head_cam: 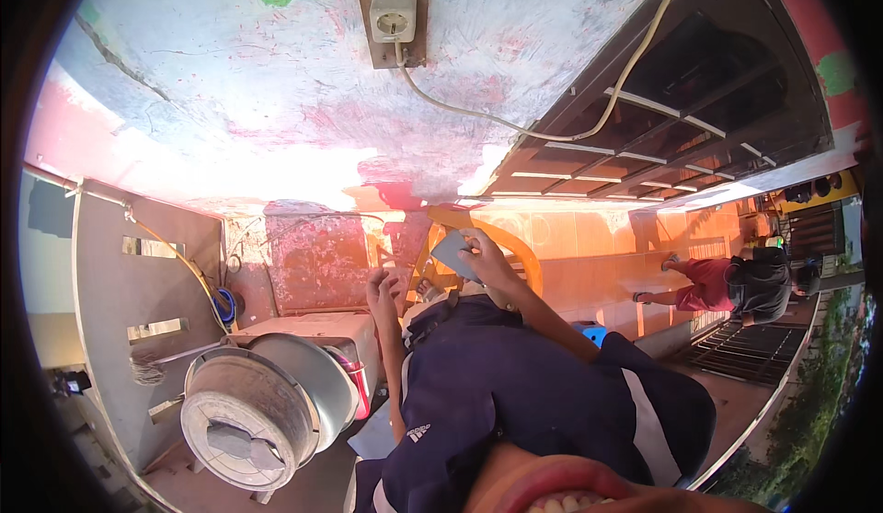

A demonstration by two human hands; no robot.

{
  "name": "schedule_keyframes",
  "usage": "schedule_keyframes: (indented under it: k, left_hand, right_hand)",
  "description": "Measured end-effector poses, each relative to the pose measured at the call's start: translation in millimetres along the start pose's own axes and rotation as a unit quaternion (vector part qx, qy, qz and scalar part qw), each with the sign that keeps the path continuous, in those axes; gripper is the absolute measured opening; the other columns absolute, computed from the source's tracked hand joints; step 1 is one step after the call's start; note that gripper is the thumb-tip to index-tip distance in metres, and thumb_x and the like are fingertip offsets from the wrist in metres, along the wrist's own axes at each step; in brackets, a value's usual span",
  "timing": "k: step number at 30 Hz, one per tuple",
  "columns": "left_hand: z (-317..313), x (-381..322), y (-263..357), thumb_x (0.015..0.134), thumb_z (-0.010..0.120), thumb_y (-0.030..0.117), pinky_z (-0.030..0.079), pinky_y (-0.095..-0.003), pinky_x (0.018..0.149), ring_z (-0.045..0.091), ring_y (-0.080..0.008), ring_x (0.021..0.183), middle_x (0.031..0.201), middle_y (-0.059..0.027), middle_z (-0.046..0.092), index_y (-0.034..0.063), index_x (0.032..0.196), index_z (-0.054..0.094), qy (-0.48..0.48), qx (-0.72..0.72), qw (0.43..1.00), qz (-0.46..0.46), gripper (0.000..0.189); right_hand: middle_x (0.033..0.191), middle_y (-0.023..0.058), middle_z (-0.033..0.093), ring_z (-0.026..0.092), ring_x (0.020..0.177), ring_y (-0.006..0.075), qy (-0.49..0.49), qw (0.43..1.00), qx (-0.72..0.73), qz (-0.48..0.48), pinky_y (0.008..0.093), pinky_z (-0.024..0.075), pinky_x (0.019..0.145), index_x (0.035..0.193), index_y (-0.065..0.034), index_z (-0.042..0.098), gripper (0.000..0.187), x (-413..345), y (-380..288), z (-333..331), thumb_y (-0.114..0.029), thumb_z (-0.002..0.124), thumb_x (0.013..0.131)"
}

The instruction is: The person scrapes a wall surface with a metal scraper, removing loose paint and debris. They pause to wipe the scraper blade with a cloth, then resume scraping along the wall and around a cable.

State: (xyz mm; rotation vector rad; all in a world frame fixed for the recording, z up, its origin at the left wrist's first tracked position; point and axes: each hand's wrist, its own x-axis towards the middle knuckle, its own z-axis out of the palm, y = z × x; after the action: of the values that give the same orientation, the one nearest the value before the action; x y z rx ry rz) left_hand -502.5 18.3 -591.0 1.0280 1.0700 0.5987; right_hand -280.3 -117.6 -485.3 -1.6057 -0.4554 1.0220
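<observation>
My right hand [486,261] grips a flat grey sheet [452,254], perhaps sandpaper, by its right edge, with the thumb across its face. To the left my left hand [383,293] is raised with its fingers apart and nothing in them. Beneath the sheet, near my feet, stands a yellow-orange piece of furniture [522,245] with a curved edge. The wall [290,119] before me has worn white paint over pink, with bright sun along its lower part.
A socket [393,19] on a wooden board feeds a cable [476,116] towards a dark framed window [662,113]. Metal basins [241,416] rest on a pale box [345,333] at lower left. Another person [731,289] stands at the right on orange tiles. A blue stool [592,333] is behind my right arm.
</observation>
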Motion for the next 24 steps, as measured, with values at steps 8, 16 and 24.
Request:
schedule_keyframes:
  k: [8, 16, 24]
  left_hand:
    - [136.8, -35.3, 91.7, 0.109, 0.049, 0.027, 0.050, -0.0330, 0.096, 0.062, -0.0204, 0.112, 0.136, -0.0129, 0.056, 0.0040, 0.150, 0.041, -0.537, 0.189, 0.821, -0.052, 0.047]
    - [247.7, -53.6, 140.8, 0.111, 0.045, 0.031, 0.050, -0.0305, 0.087, 0.061, -0.0166, 0.097, 0.116, -0.0110, 0.061, 0.0001, 0.146, 0.042, -0.534, 0.194, 0.822, 0.050, 0.047]
    - [337.5, -33.9, 163.5, 0.111, 0.043, 0.025, 0.044, -0.0280, 0.088, 0.054, -0.0126, 0.100, 0.115, -0.0063, 0.057, 0.0019, 0.144, 0.043, -0.549, 0.115, 0.824, -0.079, 0.040]
  right_hand:
    - [0.109, 0.0095, 0.063, 0.064, 0.096, 0.0133, 0.261, 0.943, 0.183, -0.099, 0.0262, 0.0550, 0.077, 0.121, -0.0007, 0.052, 0.028, -10.4, -39.8, -40.2, -0.006, 0.064, 0.097]
    - [0.111, 0.0083, 0.060, 0.061, 0.099, 0.0115, 0.422, 0.821, 0.288, -0.255, 0.0265, 0.0545, 0.082, 0.119, 0.0002, 0.050, 0.024, -7.6, -94.2, -105.7, -0.008, 0.063, 0.101]
    - [0.107, 0.0124, 0.067, 0.064, 0.094, 0.0120, 0.407, 0.845, 0.198, -0.287, 0.0261, 0.0529, 0.078, 0.132, 0.0079, 0.052, 0.037, 4.8, -121.8, -181.3, -0.009, 0.062, 0.101]
